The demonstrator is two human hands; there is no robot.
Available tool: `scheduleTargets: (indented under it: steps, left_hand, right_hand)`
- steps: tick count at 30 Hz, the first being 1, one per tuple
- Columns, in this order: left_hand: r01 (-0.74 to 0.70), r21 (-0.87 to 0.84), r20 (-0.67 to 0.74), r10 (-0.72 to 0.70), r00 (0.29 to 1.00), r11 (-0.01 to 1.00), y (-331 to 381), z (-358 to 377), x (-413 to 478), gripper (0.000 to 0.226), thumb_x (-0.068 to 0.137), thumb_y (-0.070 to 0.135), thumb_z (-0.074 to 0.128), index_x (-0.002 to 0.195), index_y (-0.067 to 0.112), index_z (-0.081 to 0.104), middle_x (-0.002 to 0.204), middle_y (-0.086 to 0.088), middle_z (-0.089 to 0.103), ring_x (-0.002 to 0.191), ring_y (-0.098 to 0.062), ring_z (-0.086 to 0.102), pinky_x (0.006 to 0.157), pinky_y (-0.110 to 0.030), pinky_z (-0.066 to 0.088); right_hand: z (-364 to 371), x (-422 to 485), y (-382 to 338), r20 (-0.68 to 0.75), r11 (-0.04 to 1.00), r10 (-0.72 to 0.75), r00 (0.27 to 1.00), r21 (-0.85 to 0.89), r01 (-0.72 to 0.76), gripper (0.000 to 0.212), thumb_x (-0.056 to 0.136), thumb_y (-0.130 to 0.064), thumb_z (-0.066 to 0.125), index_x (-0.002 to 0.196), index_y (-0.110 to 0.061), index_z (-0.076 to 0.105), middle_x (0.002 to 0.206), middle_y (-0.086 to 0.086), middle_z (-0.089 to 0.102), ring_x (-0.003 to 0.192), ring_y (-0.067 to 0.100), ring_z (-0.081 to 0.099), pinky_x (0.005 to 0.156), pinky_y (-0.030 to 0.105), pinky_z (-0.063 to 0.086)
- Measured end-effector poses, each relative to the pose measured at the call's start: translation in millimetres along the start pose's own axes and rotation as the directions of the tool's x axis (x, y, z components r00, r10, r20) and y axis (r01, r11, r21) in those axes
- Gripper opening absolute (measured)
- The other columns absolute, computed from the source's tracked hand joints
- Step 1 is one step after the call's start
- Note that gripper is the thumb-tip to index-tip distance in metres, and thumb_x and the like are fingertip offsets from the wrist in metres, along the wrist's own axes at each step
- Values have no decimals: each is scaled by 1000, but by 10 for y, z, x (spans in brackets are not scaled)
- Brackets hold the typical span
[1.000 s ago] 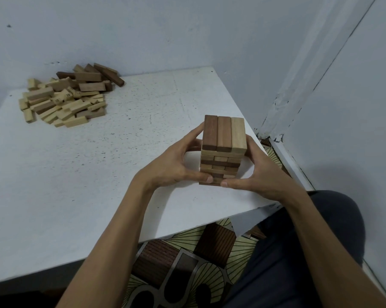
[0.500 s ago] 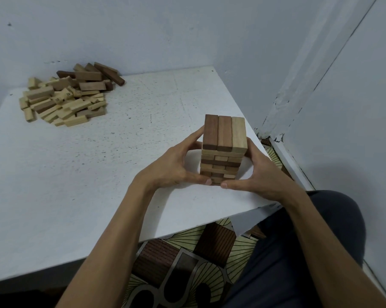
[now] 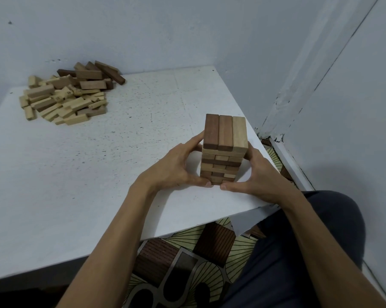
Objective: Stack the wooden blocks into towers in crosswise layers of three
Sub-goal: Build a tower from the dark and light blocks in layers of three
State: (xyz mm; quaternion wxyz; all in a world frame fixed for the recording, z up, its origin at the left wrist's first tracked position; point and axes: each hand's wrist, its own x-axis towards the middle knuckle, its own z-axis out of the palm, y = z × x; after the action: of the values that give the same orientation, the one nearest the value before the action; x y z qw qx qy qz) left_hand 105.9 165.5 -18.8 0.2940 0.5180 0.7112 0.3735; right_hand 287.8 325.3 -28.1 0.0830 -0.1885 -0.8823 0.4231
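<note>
A tower of wooden blocks (image 3: 224, 150) stands near the right front corner of the white table (image 3: 98, 163), several crosswise layers high, with two dark blocks and one pale block on top. My left hand (image 3: 176, 167) cups its left side, thumb at the base and fingers against the upper layers. My right hand (image 3: 254, 176) cups its right side, thumb at the base next to the left thumb. A loose pile of wooden blocks (image 3: 67, 94), pale and dark, lies at the far left of the table.
Pale walls close in behind the table and on the right, meeting in a corner (image 3: 267, 134). My knee in dark trousers (image 3: 309, 241) is below the table's front right edge. A patterned floor (image 3: 187, 263) shows under the edge.
Both hands stay around the tower. The thumbs have drawn closer together at its base; the tower has not visibly moved.
</note>
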Motion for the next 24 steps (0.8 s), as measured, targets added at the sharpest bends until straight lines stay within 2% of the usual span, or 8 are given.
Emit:
scheduleTargets:
  steps: [7,9,12,15,17,20,22,24]
  left_hand:
    - [13,22,-9,-13,1000,1000,-31,11,-8,101,65,34,90,149,37,33,132,15,57,127,-8,47,109,-48,38]
    - [19,46,-11,-18,1000,999,-41,14,-6,101,63,39,89,148,37,33,133,15,56,127,-11,47,109,-50,38]
    - [26,64,-13,-26,1000,998,-42,26,-12,99,65,34,90,147,33,36,131,14,55,126,-14,46,108,-50,37]
    - [20,104,-18,-18,1000,994,-62,41,-13,93,65,33,90,143,35,39,123,21,55,121,-14,46,106,-47,38]
    - [4,128,-15,-2,1000,992,-62,54,-10,91,67,32,89,142,34,39,123,23,55,122,-11,47,111,-40,31]
    - [-17,132,-14,19,1000,991,-50,67,-12,97,70,29,89,149,26,34,135,18,54,124,8,43,115,-30,13]
    - [-9,148,-19,12,1000,989,-62,70,-27,103,70,35,88,153,27,28,139,16,53,126,5,43,120,-40,16]
    - [5,175,-34,1,999,985,-81,51,-76,113,69,46,86,157,31,16,141,12,53,131,-5,43,118,-49,23]
  right_hand:
    - [-3,0,-18,13,1000,-1,1000,-6,1,93,67,-34,90,126,-62,23,120,-44,33,112,-30,31,95,14,27]
    - [-7,-5,-18,12,1000,2,1000,-14,-1,91,68,-33,90,124,-61,25,117,-46,33,111,-31,30,93,10,26]
    - [-7,-15,-9,9,1000,7,1000,-18,-7,87,68,-30,90,120,-60,27,110,-49,33,107,-34,29,86,3,26]
    - [-3,-7,-19,17,999,28,999,-38,-27,85,68,-31,89,120,-59,28,109,-51,31,106,-35,27,86,2,25]
    - [12,-8,-13,8,998,41,999,-46,-40,92,67,-35,90,131,-58,28,116,-49,35,116,-24,32,97,10,29]
    - [26,-46,8,-5,996,52,999,-66,-52,113,67,-42,89,153,-39,17,131,-37,38,134,4,36,110,34,33]
    - [29,-111,21,-44,996,54,998,-75,-57,119,68,-45,87,157,-34,9,131,-42,35,136,6,34,111,35,31]
    - [49,-219,-6,-134,993,66,989,-89,-78,113,72,-46,84,157,-33,12,133,-33,39,132,5,36,106,32,32]
